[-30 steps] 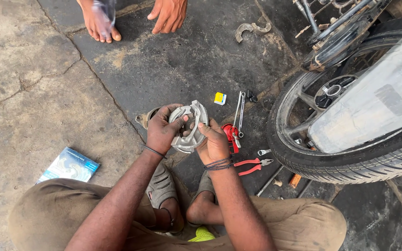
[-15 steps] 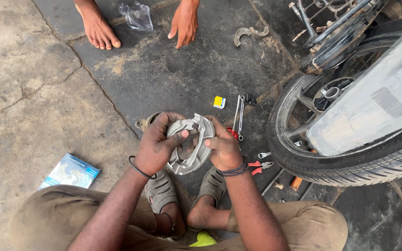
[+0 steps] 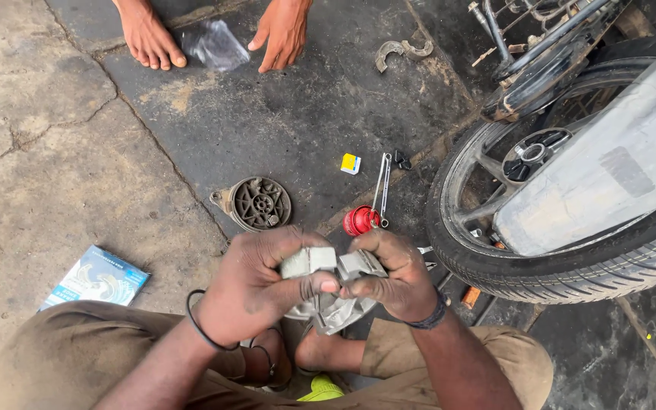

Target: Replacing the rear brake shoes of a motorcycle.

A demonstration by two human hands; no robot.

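My left hand and my right hand both grip a pair of curved grey metal brake shoes, held together close above my knees. The thumbs press on the shoes' upper ends. On the ground just beyond my hands lies a round dark brake plate. A red-handled tool and a slim spanner lie to the right of it.
A motorcycle rear wheel stands at the right. Another person's foot and hand rest at the top beside a clear plastic bag. A blue packet lies left; a small yellow box and worn shoe pieces lie farther off.
I have lifted the brake shoes off the round plate and drawn them toward me; the plate now lies uncovered on the ground. The view has tilted slightly.
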